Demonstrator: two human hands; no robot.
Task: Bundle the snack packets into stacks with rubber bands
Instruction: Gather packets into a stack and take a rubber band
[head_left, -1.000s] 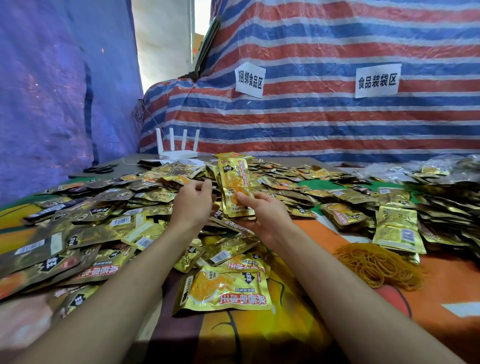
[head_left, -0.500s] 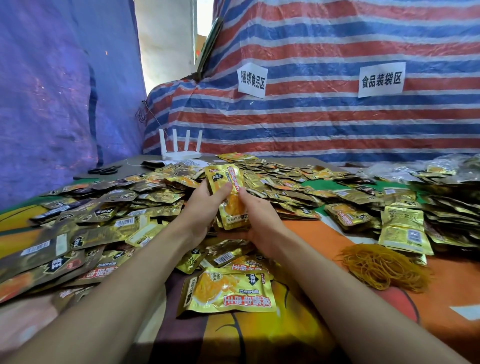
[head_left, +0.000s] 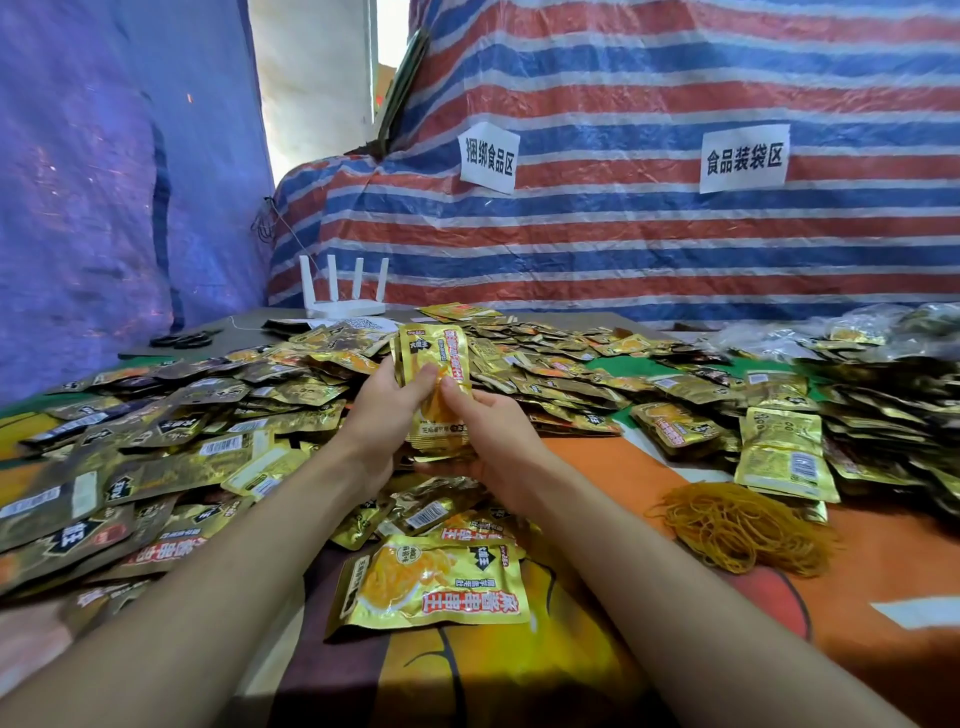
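Fingers (head_left: 422, 375) of the left hand (head_left: 382, 415) and the right hand (head_left: 496, 439) curl round a stack of gold foil packets (head_left: 435, 353), held upright over the middle of the table (head_left: 883, 571). Nearest the camera, 1 loose packet (head_left: 431, 587) lies flat, orange snack and red lettering showing. Rubber bands (head_left: 743, 527) heap to the right; a white router (head_left: 343, 296) stands farthest.

I'm working at a makeshift food-packing station. A striped tarp (head_left: 675, 249) and a blue tarp (head_left: 104, 208) are hanging as walls. Left sign (head_left: 488, 157), 捆绑食品区, and right sign (head_left: 744, 158), 食品装袋区, are marking work zones. Loose snack packets (head_left: 218, 447) are covering the cloth-covered table (head_left: 883, 561), with rubber bands (head_left: 737, 525) lying heaped beside them.
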